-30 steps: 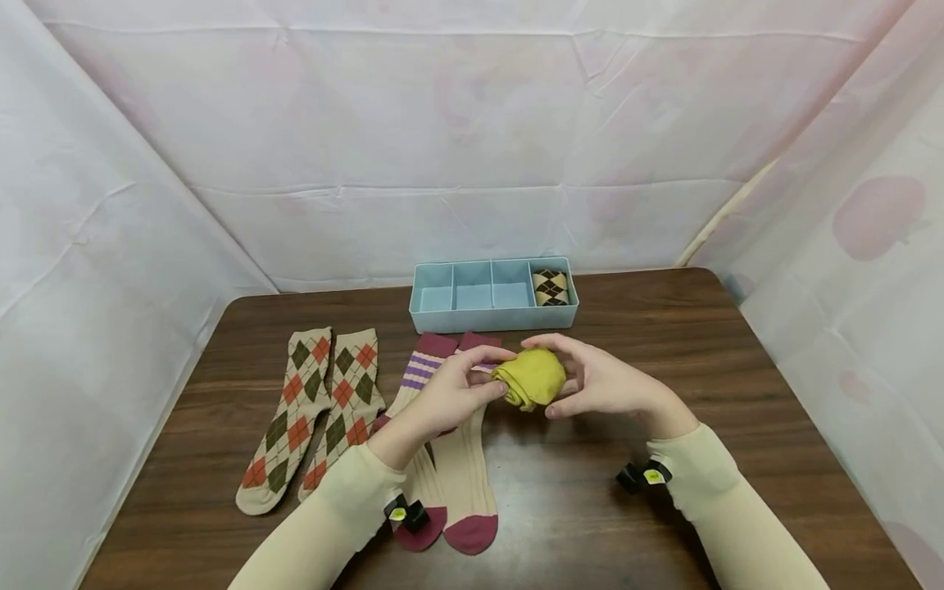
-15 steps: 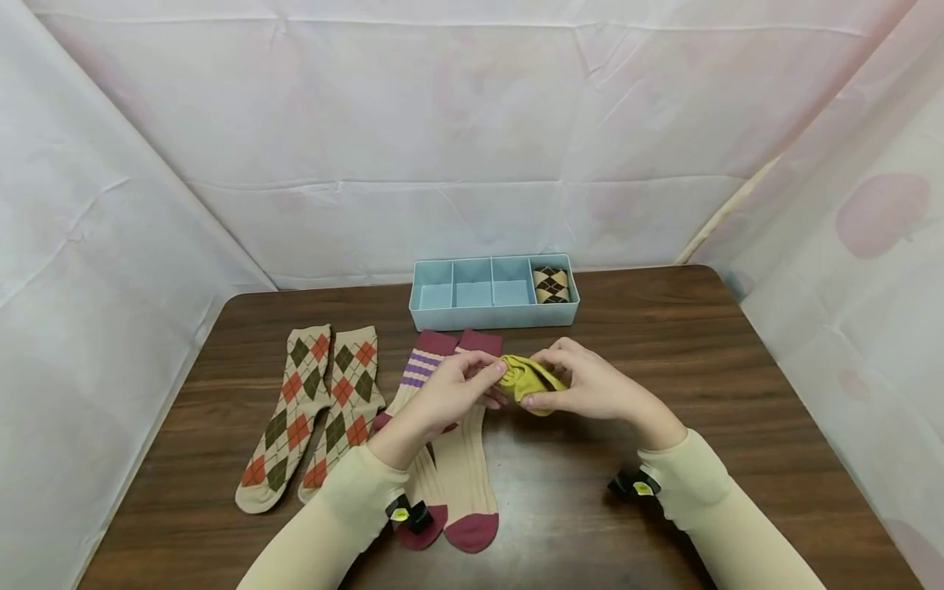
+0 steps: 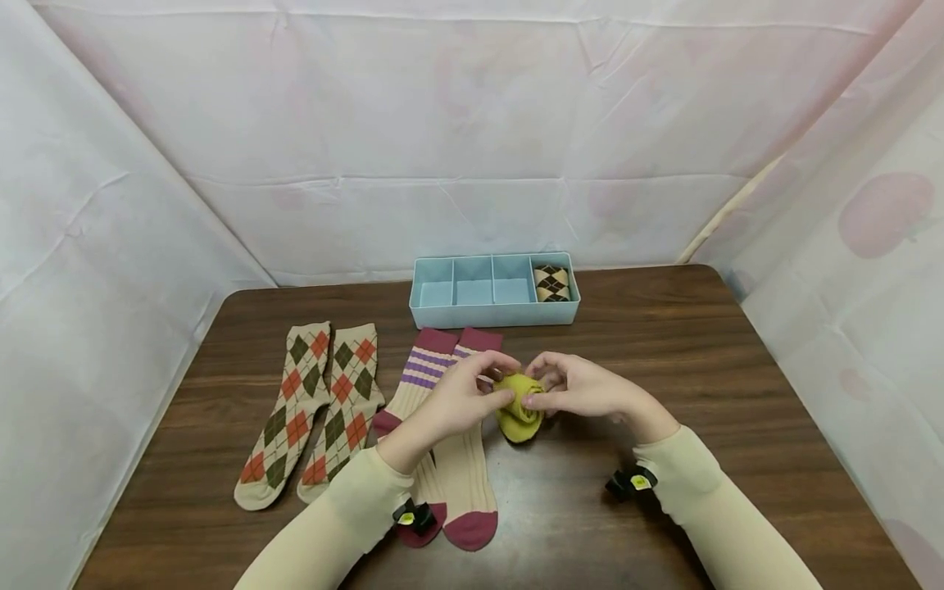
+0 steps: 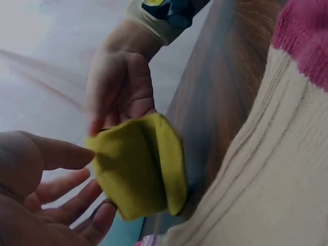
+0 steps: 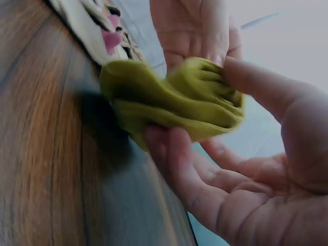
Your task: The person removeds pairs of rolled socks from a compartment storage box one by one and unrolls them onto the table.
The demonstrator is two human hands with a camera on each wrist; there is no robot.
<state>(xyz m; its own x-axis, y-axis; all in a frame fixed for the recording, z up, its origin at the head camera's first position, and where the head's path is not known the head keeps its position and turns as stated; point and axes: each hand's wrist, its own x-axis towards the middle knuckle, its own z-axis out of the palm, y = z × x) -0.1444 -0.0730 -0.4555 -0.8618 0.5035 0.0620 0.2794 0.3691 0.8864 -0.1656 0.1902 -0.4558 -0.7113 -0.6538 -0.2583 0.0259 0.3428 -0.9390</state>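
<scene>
A rolled-up yellow-green sock (image 3: 519, 424) is held between both hands above the table, one flap of it hanging out of the roll. My left hand (image 3: 466, 397) grips its left side, thumb in front and fingers behind. From the other side my right hand (image 3: 593, 388) pinches the roll. The right wrist view shows the right thumb on the coiled end of the sock (image 5: 169, 100) and fingertips under it. In the left wrist view, the left thumb and fingertips meet the edge of the sock (image 4: 128, 171). Beneath the left arm lie cream socks with maroon toes (image 3: 465, 467).
A light blue divided box (image 3: 494, 315) stands at the table's back, a rolled argyle sock (image 3: 551, 283) in its right compartment. Two argyle socks (image 3: 283, 418) lie flat at left. The wooden table (image 3: 708, 369) meets white cloth walls (image 3: 472, 123) behind and at the sides.
The yellow-green roll has turned in the hands and moved slightly left and down, its flap now pointing toward the person. The right hand has shifted left with it.
</scene>
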